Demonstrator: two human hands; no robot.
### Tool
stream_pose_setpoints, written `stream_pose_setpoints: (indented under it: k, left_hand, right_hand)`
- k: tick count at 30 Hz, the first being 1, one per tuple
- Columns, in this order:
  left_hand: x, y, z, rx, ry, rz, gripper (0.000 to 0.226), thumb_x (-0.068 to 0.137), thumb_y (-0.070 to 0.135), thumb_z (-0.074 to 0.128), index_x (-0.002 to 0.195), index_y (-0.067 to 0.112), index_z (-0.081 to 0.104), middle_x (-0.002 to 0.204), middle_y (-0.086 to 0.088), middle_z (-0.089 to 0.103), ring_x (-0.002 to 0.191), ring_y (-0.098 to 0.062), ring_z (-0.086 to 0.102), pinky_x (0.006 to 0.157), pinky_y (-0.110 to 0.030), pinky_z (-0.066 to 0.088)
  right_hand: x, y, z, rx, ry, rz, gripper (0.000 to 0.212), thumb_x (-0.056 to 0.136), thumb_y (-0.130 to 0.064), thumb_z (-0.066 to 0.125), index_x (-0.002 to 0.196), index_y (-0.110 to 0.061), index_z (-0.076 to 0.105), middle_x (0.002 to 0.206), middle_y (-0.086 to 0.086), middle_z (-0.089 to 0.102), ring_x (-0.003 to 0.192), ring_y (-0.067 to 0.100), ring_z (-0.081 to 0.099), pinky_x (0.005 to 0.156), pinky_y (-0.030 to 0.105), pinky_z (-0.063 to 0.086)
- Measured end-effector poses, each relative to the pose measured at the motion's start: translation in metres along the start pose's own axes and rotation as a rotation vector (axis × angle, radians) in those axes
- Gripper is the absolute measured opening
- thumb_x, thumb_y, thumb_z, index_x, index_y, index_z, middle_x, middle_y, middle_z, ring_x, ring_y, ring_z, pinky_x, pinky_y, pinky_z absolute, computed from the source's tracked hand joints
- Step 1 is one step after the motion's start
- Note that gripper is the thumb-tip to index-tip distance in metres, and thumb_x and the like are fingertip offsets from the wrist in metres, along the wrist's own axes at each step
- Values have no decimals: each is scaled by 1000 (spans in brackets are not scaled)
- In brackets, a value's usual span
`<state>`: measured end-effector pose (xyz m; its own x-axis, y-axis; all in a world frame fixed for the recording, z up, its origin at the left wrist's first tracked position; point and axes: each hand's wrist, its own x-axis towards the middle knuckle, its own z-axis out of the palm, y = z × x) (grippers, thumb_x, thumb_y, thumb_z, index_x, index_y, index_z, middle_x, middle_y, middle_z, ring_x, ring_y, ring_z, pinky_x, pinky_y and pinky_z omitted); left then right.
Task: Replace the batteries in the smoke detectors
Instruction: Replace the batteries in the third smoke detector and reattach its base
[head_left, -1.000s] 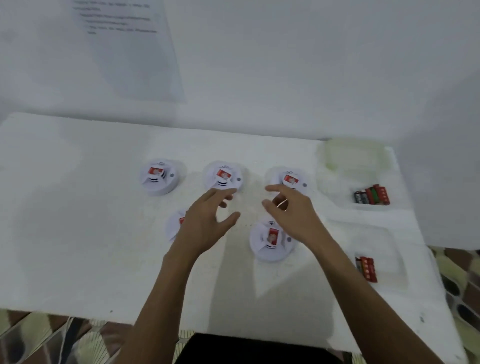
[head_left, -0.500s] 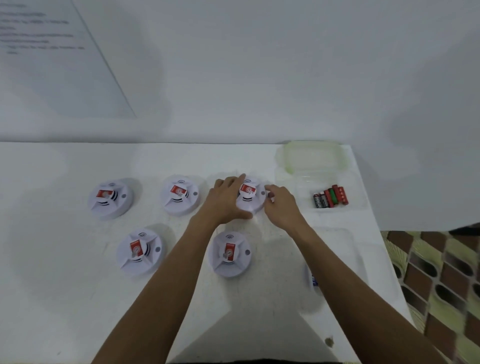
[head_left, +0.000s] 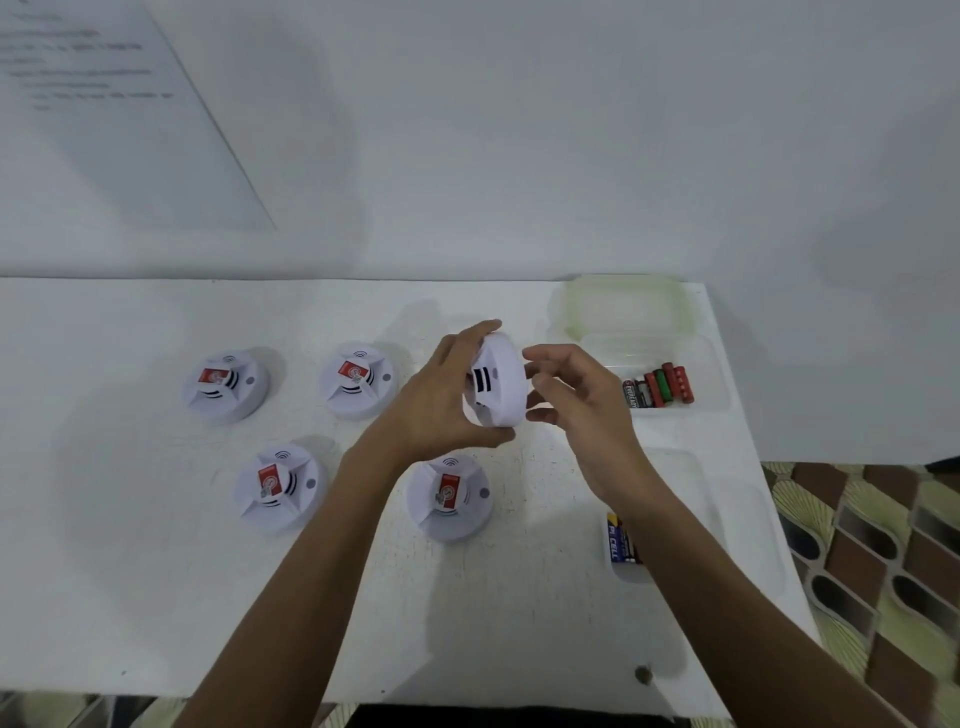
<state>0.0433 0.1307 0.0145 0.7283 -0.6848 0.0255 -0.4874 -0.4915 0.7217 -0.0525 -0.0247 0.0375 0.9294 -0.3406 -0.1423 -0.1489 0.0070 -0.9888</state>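
Observation:
My left hand grips a white smoke detector, lifted off the table and tilted on edge. My right hand hovers just right of it with fingers spread, fingertips close to the rim; contact is unclear. Several other white detectors with red labels lie on the table: two at the back and two in front. A clear tray at the right holds several red, green and black batteries. More batteries lie in a nearer clear tray, partly hidden by my right wrist.
The white table ends at the right edge, beyond which is patterned floor. A clear lid rests at the back right against the wall. A printed sheet hangs on the wall at left.
My left hand has lifted the back-right detector off the table and tipped it on edge. My right hand came off it and opened beside it.

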Motion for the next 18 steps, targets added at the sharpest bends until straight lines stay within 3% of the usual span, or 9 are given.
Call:
stream_pose_setpoints:
  k: [3,6,9,11,14,18]
  left_hand:
    - [-15,20,-5,-160,47,77,102,59,32,87,138,28,23,130,17,36,115,-1,43,89,-14,43]
    - [-28,37,-5,-264,90,170,102,59,23,88,137,20,22,133,13,34,120,-6,43,90,-16,44]
    - [-36,48,-4,-324,83,208,103,58,23,86,137,14,22,137,13,36,126,-15,43,95,-21,43]
    - [-41,53,-6,-305,67,202,104,58,26,87,138,12,22,140,6,36,128,-18,42,97,-23,43]
    - [-48,61,-10,-235,78,173,104,56,28,90,139,20,28,139,6,41,126,-14,44,97,-20,43]
    - [-52,67,-7,-158,76,143,103,52,44,88,135,39,28,139,15,41,125,-1,41,100,-10,34]
  right_hand:
    - [-17,-5,-7,-35,26,-38,18,96,-13,57,108,-22,68,104,-6,70,95,16,67,81,33,58]
    - [-29,-11,-11,-99,16,-36,17,94,-26,62,110,-24,67,109,-11,69,102,12,66,85,36,58]
    - [-42,-20,-14,33,-19,-26,22,89,-24,68,110,-16,66,105,-3,71,95,14,70,78,31,59]
    - [-48,-24,-17,-25,9,-67,24,87,-23,71,109,-18,66,107,-4,70,94,13,70,75,27,59]
    - [-56,-26,-23,-93,63,-110,26,84,-24,75,108,-22,65,110,-9,67,94,6,67,68,17,55]
    - [-65,-28,-26,-138,81,-152,27,83,-25,75,108,-26,63,111,-10,64,93,3,65,70,22,58]
